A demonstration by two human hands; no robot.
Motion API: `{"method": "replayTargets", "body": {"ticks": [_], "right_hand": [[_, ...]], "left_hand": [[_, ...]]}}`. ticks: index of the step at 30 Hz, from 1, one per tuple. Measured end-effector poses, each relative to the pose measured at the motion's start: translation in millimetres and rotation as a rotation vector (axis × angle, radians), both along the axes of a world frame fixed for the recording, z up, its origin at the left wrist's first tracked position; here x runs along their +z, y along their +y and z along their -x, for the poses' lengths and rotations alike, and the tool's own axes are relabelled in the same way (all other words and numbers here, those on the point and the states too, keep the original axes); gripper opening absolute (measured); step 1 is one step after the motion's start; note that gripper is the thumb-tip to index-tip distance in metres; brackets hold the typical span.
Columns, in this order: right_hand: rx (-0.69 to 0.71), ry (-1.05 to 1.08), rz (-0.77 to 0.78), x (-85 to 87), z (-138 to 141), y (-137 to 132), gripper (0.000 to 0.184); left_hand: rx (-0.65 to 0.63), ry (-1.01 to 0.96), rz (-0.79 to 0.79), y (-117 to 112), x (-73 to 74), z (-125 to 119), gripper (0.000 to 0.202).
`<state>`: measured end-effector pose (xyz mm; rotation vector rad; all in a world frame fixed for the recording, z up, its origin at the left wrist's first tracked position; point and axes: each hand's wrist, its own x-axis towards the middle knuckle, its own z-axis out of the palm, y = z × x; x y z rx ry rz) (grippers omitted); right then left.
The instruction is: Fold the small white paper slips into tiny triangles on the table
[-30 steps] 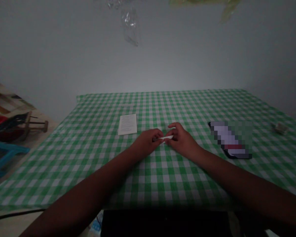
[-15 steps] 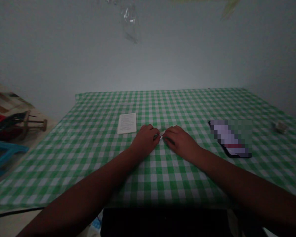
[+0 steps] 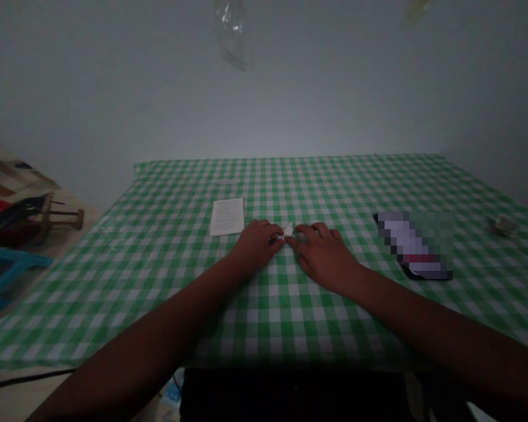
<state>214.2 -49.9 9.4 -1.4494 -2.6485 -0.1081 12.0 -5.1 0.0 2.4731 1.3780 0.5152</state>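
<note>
folded paper [image 3: 289,229], back from desk [image 3: 273,328] front edge: likely light, creasable; hold edges. left hand [image 3: 256,241] pinching; right hand [image 3: 323,255] spread, touching.

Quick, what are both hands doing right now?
Left hand: closed, pinching the small folded paper.
Right hand: open, fingers spread, thumb tip at the paper's near edge.

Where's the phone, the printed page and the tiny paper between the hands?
Phone [image 3: 408,245]: head view, on its blurred screen.
Printed page [image 3: 227,217]: head view, middle of its printed side.
Tiny paper [image 3: 288,229]: head view, on its uncovered pale part.
</note>
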Motion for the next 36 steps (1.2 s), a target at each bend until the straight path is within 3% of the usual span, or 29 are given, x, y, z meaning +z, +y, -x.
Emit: {"method": "replayTargets", "body": {"ticks": [7, 15, 22, 28, 32, 36], "right_hand": [[-0.097, -0.023, -0.048, 4.1, 3, 2, 0.042], [-0.223, -0.013, -0.092, -5.6, -10, 19, 0.046], [-0.068, 0.185, -0.064, -8.2, -19, 27, 0.037], [0.138, 0.112, 0.036, -1.4, -9, 8, 0.039], [0.13, 0.038, 0.05, 1.6, -1, -12, 0.043], [0.13, 0.033, 0.048, 0.2, 0, -17, 0.044]], "left_hand": [[-0.012, 0.029, 0.005, 4, -0.2, 1, 0.018], [-0.045, 0.025, 0.002, 6, -3.8, 3, 0.02], [-0.134, 0.031, 0.027, 1, 2.8, 8, 0.026], [-0.148, 0.268, -0.194, -12, 7.0, -1, 0.028], [-0.21, 0.386, -0.239, -20, 10.1, -8, 0.031], [-0.162, 0.445, -0.239, -34, 16.1, -13, 0.028]]}}
